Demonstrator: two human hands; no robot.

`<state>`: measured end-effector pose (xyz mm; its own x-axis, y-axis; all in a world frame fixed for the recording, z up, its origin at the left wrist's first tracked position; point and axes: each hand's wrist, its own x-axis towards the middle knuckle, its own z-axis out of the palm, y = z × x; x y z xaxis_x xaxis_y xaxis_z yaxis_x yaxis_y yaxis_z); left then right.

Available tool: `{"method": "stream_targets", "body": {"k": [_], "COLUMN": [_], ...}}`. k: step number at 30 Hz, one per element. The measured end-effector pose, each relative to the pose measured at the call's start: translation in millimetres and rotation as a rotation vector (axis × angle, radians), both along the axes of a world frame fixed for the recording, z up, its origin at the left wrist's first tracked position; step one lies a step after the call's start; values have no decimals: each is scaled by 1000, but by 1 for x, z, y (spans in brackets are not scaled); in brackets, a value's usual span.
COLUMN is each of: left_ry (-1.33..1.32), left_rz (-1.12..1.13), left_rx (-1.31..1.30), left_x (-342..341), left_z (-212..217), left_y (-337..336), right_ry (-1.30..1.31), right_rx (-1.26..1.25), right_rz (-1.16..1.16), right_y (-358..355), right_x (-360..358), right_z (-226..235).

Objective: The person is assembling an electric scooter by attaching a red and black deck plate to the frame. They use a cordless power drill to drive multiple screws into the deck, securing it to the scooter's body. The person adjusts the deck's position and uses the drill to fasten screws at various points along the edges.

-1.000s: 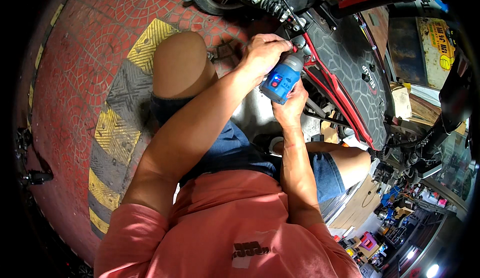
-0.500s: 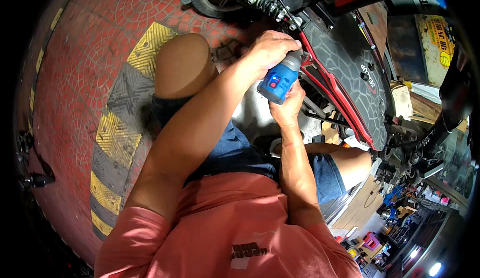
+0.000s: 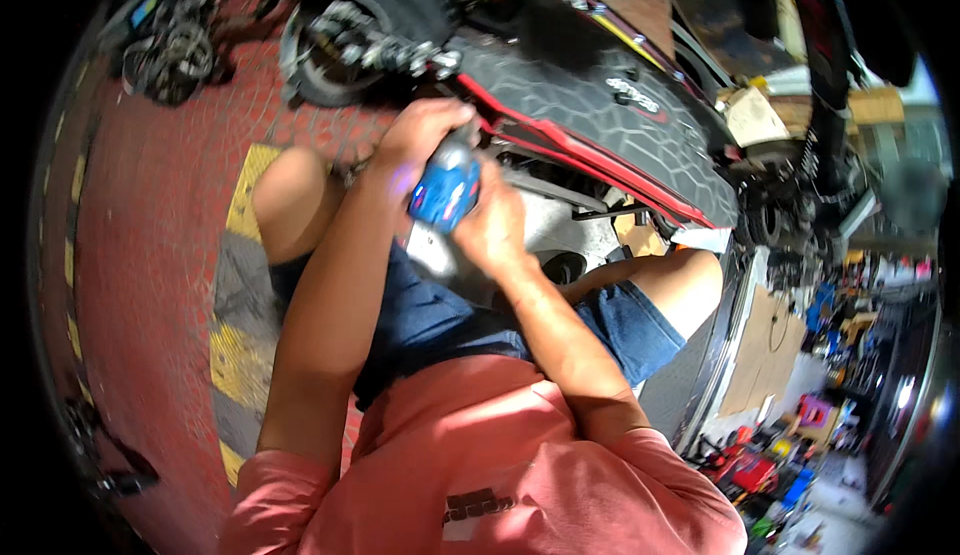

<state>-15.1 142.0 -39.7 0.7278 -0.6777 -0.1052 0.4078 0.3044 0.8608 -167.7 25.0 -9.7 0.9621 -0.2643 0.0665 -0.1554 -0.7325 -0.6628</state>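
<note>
A blue cordless drill (image 3: 446, 193) with a grey nose is between my hands, in front of my lap. My right hand (image 3: 497, 217) is wrapped round it from the right, its grip hidden. From the left my left hand (image 3: 425, 133) closes over the grey nose, the fingers slightly blurred. That nose points at the red side trim (image 3: 560, 140) of an electric scooter, near the rear end of its dark patterned deck (image 3: 600, 105). What lies at the drill's tip is hidden by my fingers.
The scooter's wheel (image 3: 325, 65) and spring are ahead on the left. Another small vehicle (image 3: 170, 60) stands at the far left. A yellow and black ramp strip (image 3: 240, 355) lies on red paving (image 3: 150, 255). Cluttered tools and parts (image 3: 760, 465) fill the lower right.
The view has turned, so scooter, hands and drill appear farther left, and more of the cluttered floor shows at right. Both hands stay on the drill beside the red trim.
</note>
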Motion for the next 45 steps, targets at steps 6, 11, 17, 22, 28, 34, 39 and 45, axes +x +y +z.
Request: {"method": "stream_targets", "body": {"k": [6, 11, 17, 22, 28, 34, 39, 45], "left_ry": [155, -36, -1092, -1619, -1729, -112, 465, 559], "left_rz": [-69, -252, -4, -49, -191, -330, -185, -151], "left_rx": [-6, 68, 476, 751, 869, 414, 97, 2], "left_x": [-66, -81, -89, -66, -63, -84, -122, -133], "left_z": [68, 127, 172, 158, 157, 163, 155, 150], "left_y": [-15, -86, -230, -310, -337, -312, -296, -280], "right_ry": [-264, -309, -434, -455, -499, -533, -539, -608], "right_rx": [163, 535, 203, 490, 465, 410, 445, 450], "right_rz": [82, -176, -364, -444, -418, -336, -198, -142], "right_y": [-37, -62, -121, -147, -186, -211, -229, -231], "right_x": [-66, -113, -131, -131, -138, -143, -149, -149], "right_z": [30, 75, 50, 54, 40, 39, 46, 37]}}
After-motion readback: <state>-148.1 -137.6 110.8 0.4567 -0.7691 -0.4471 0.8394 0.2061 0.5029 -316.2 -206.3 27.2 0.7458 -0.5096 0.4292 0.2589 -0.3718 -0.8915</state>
